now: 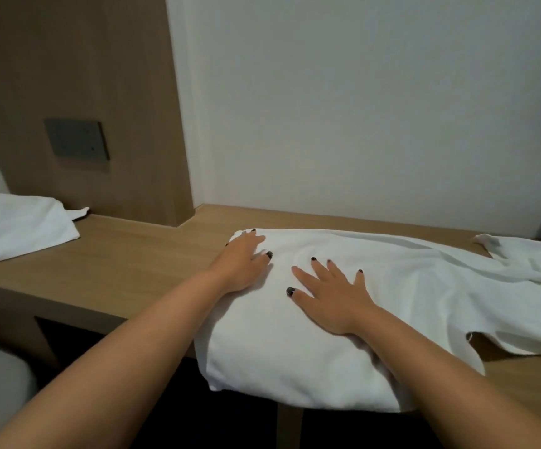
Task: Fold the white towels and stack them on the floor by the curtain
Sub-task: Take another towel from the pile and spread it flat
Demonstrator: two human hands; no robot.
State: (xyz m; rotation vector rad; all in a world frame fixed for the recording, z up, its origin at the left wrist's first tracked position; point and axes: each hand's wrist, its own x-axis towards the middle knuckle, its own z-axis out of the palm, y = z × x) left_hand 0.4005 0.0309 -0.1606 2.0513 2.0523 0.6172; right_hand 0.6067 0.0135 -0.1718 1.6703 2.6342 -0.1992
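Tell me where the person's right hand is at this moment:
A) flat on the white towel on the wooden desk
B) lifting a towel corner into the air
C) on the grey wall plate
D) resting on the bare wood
A: the right hand lies palm down with fingers spread on the white cloth towel, which is spread on the light wooden desk; the left hand rests at the towel's far left corner.

Right end of towel beyond frame edge

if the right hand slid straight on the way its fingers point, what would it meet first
The right hand lies flat on the white towel, fingers pointing up and away toward the white wall. It would cross more towel, then bare wooden desk, and probably meet the wall first, though depth is unclear.
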